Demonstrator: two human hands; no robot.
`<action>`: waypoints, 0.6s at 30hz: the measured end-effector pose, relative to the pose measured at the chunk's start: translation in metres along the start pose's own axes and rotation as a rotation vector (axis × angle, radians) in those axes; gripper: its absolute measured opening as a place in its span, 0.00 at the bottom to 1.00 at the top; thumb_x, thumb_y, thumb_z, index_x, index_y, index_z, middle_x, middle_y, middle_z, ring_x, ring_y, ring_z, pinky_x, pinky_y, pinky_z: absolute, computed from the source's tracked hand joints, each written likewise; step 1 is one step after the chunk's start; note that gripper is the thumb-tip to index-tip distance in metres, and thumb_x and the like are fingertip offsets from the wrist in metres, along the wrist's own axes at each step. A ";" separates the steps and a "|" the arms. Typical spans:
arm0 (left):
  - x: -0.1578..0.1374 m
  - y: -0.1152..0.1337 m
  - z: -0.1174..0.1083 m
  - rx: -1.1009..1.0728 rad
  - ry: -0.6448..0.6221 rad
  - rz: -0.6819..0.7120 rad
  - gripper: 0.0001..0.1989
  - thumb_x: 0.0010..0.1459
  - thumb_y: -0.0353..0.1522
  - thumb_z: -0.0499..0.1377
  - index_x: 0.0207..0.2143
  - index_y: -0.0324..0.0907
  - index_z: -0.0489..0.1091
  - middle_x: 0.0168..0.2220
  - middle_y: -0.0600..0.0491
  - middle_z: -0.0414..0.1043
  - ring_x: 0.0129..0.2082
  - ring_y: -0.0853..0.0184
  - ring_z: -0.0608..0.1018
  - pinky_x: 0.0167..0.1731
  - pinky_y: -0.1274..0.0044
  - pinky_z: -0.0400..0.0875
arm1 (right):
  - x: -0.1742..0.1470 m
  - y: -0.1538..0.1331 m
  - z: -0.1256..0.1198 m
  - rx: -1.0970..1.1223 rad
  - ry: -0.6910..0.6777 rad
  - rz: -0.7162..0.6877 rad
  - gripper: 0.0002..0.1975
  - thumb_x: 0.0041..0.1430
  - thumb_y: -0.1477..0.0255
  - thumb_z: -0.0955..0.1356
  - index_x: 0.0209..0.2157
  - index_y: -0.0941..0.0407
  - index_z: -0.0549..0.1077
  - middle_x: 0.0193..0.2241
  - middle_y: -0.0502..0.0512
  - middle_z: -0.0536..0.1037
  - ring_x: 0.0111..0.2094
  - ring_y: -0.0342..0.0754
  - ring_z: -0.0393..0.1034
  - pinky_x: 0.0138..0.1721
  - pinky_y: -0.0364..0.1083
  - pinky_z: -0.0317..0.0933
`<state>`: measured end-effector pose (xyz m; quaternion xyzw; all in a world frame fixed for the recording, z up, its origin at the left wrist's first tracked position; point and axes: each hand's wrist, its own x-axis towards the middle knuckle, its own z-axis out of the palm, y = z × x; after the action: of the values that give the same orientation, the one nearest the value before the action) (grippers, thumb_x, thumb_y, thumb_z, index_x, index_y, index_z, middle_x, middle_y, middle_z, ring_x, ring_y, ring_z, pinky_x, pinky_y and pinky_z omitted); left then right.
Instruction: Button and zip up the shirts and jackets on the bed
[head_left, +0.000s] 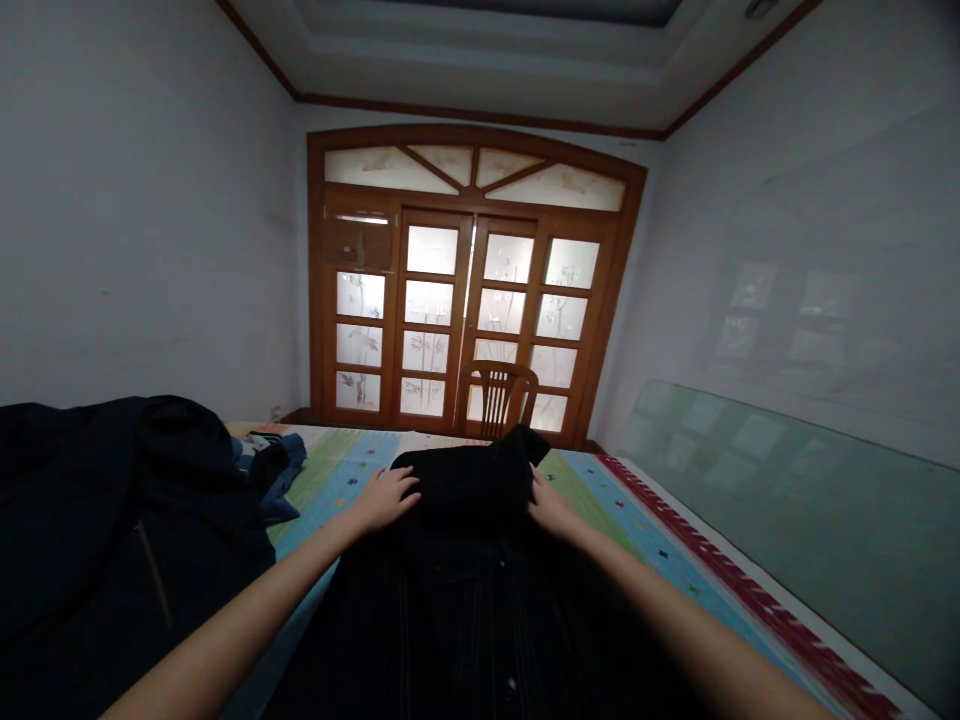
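Observation:
A black jacket [457, 590], with light stitching and a few shiny buttons, lies in front of me on the table. Its far part is folded into a thick band [469, 485], and one corner sticks up at the right. My left hand [386, 498] rests on the left end of this band, fingers spread over the cloth. At the band's right end, my right hand [553, 505] is closed on the edge of the fabric; most of its fingers are hidden behind the cloth.
A large dark garment [112, 520] is heaped at the left, with smaller blue and black clothes [274, 465] beside it. The striped tablecloth [622, 520] covers the table. Beyond stands a wooden chair [496, 390]. A greenish glass panel [787, 500] leans along the right wall.

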<state>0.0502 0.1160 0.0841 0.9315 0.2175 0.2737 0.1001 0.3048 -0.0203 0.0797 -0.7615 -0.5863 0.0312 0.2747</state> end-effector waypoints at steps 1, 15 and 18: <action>0.000 -0.006 0.000 -0.004 0.007 -0.019 0.12 0.51 0.35 0.49 0.34 0.44 0.70 0.42 0.47 0.69 0.45 0.52 0.68 0.45 0.59 0.55 | -0.004 0.000 0.005 -0.060 -0.056 -0.004 0.28 0.47 0.76 0.63 0.52 0.63 0.56 0.55 0.67 0.50 0.52 0.58 0.53 0.49 0.55 0.50; -0.087 0.089 0.001 0.186 -0.347 0.566 0.23 0.48 0.23 0.50 0.48 0.45 0.58 0.53 0.50 0.57 0.51 0.61 0.61 0.48 0.66 0.55 | -0.149 -0.040 -0.027 -0.293 -0.652 -0.317 0.17 0.47 0.77 0.63 0.42 0.55 0.69 0.54 0.61 0.55 0.54 0.54 0.48 0.51 0.54 0.46; -0.106 0.114 0.023 0.203 -0.373 0.744 0.16 0.54 0.27 0.49 0.46 0.45 0.59 0.48 0.54 0.64 0.46 0.67 0.66 0.44 0.74 0.59 | -0.171 -0.030 -0.031 -0.187 -0.671 -0.409 0.14 0.54 0.73 0.60 0.42 0.51 0.68 0.50 0.55 0.63 0.51 0.51 0.56 0.48 0.51 0.54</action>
<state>0.0231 -0.0354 0.0509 0.9851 -0.1296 0.0954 -0.0599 0.2367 -0.1826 0.0723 -0.5984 -0.7831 0.1694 -0.0018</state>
